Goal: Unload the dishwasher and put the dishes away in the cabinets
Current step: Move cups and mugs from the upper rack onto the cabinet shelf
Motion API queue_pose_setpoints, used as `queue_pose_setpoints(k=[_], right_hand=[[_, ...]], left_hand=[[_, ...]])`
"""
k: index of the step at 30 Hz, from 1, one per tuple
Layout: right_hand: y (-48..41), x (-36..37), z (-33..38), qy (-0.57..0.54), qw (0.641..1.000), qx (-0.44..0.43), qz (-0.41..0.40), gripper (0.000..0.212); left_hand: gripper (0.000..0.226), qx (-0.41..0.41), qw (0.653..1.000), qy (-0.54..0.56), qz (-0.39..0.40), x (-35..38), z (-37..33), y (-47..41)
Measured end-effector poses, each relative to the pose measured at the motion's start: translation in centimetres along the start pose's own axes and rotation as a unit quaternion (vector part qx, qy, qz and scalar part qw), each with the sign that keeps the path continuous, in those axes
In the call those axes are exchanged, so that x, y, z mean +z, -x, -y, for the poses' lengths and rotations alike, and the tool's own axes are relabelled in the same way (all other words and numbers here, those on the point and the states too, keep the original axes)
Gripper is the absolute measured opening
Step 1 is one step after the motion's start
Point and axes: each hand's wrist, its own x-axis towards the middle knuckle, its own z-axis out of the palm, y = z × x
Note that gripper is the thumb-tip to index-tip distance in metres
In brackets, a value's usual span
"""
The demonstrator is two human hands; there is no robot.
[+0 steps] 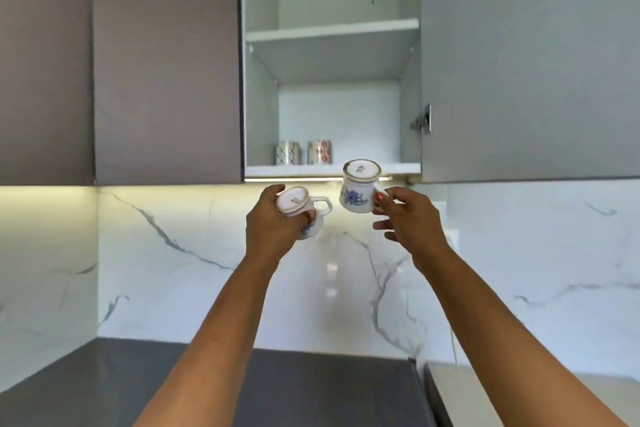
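Two white cups, blue flower print, gold-rimmed bases, both upside down with bases tilted toward the camera. The left cup [299, 215] is wrapped in the left grip [273, 222], handle sticking out to the right. The right cup [358, 191] is pinched by its handle in the right grip [412, 222]; it sits higher, overlapping the bottom shelf's front edge. The cabinet [259, 97] has its door open and two white shelves, above both cups.

Marble backsplash [166, 274] w/ dark countertop [277, 388] below (light strip [45, 188] above)
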Motion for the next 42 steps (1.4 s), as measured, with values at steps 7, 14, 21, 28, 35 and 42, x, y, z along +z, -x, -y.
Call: queue_pose_setpoints(k=[7, 14, 21, 28, 35, 42], right_hand=[[-11.8, 4.0, 1.9, 0.044, 0.997, -0.058, -0.038, 0.026], [-22.2, 9.2, 0.0, 0.25, 0.964, -0.055, -0.065, 0.034], [-28.6, 13.5, -3.2, 0.363, 0.927, -0.006, -0.097, 0.032], [-31.3, 15.9, -4.2, 0.432, 0.895, 0.026, -0.109, 0.028], [-33.6, 18.1, -3.4, 0.469, 0.879, 0.086, -0.024, 0.031], [-34.4, 20.9, -3.7, 0.52, 0.853, 0.05, 0.013, 0.021]], left_hand=[[0.061, 0.056, 0.99, -0.126, -0.013, 0.4, -0.6, -11.1], [0.053, 0.106, 0.97, -0.217, 0.029, 2.1, 1.0, -22.0], [0.047, 0.071, 0.945, -0.297, 0.117, 5.2, 5.0, -30.1], [0.029, 0.009, 0.928, -0.319, 0.19, 6.2, 7.5, -34.4], [0.04, 0.039, 0.918, -0.353, 0.177, 6.7, 9.3, -36.2], [0.046, 0.103, 0.897, -0.404, 0.149, 6.8, 10.6, -36.7]])
